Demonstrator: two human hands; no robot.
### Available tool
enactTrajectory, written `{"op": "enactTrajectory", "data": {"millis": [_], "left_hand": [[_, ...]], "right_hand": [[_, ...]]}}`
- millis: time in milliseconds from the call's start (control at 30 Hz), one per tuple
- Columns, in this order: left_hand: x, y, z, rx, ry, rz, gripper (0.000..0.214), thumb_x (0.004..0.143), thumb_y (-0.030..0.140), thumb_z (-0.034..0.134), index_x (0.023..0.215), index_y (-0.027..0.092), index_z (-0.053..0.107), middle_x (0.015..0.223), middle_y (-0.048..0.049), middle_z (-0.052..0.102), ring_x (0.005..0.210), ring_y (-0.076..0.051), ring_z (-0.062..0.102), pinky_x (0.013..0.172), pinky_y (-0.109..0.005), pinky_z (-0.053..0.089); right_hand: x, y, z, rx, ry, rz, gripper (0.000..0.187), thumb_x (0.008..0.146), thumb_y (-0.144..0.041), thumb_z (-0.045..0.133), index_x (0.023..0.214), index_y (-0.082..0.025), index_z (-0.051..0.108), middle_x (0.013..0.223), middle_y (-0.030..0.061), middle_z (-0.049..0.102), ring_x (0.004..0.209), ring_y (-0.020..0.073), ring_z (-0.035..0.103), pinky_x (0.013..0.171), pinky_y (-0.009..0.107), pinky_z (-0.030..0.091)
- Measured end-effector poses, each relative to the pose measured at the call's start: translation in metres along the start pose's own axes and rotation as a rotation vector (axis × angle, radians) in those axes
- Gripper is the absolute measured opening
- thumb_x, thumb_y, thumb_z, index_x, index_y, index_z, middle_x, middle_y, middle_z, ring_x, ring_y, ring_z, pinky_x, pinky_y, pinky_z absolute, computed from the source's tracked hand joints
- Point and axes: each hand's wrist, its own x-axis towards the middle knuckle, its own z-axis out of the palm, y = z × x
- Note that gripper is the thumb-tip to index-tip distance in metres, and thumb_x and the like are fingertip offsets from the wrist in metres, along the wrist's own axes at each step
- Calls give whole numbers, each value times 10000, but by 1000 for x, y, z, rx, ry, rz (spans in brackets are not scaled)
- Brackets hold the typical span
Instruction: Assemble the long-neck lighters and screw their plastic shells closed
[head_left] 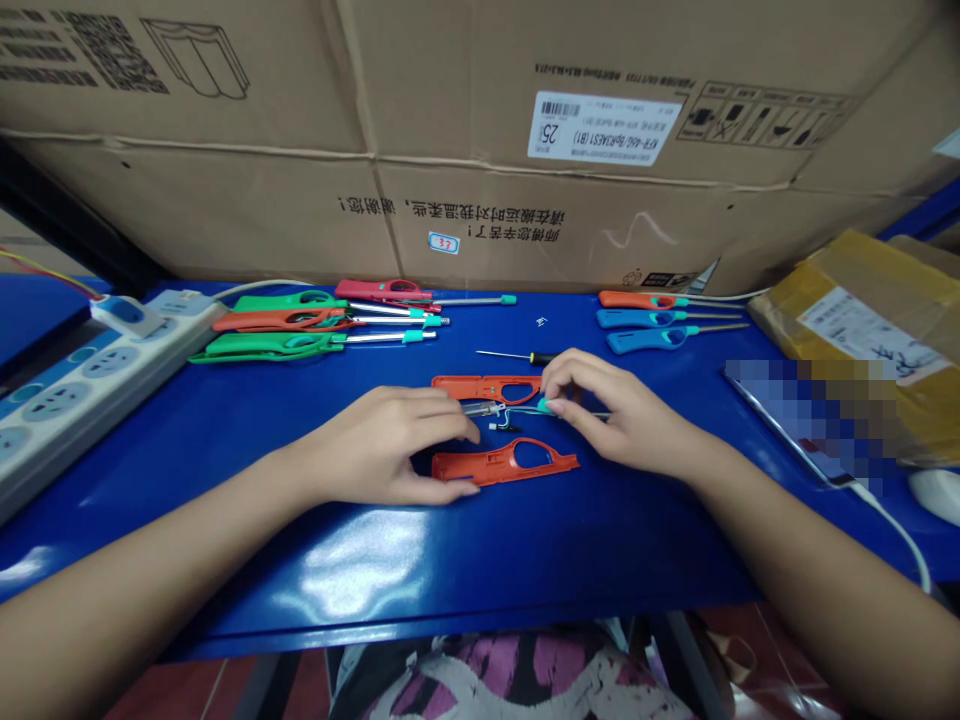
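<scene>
Two orange lighter shell halves lie on the blue table, an upper half (480, 387) and a lower half (536, 462) with a trigger loop. Between them sit a clear fuel tank (480, 409) and a small black part with thin wires (504, 427). My left hand (401, 440) rests over the left ends of these parts, thumb and fingers spread apart; what lies beneath its palm is hidden. My right hand (607, 405) pinches the teal collar (543, 405) of a thin metal lighter tube, which runs on under the fingers.
A screwdriver (517, 355) lies behind the parts. Green, orange and red lighters (277, 345) are piled back left; blue and orange lighters (645, 318) lie back right. A power strip (97, 365), a phone (795, 420), a taped box (862, 330) and a large carton (465, 130) surround the area.
</scene>
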Motion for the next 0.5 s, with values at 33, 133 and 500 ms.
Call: {"op": "enactTrajectory", "data": {"millis": [33,133,500], "left_hand": [[0,-1,0,18,33,-32,284,943,446,633,1059,188,663,983,-46,722,898,-191,686,785,-291,530],[0,-6,0,104,94,-168,231,993,378,554,1056,184,662,1004,-56,707,938,-203,669,802,-313,529],[0,-16,9,102,28,-325,215,977,356,579,1088,211,692,1079,-61,652,976,-213,648,838,-341,553]], "right_hand": [[-1,1,-3,-40,11,27,48,1006,-236,506,973,-217,536,1026,64,599,915,185,579,835,338,485],[-3,9,-12,-230,-45,70,66,997,-227,498,973,-210,558,1018,75,616,919,209,596,825,355,484],[-3,9,-4,-372,-143,-25,112,976,-235,550,1020,-190,644,1062,100,643,1033,253,565,936,431,479]]}}
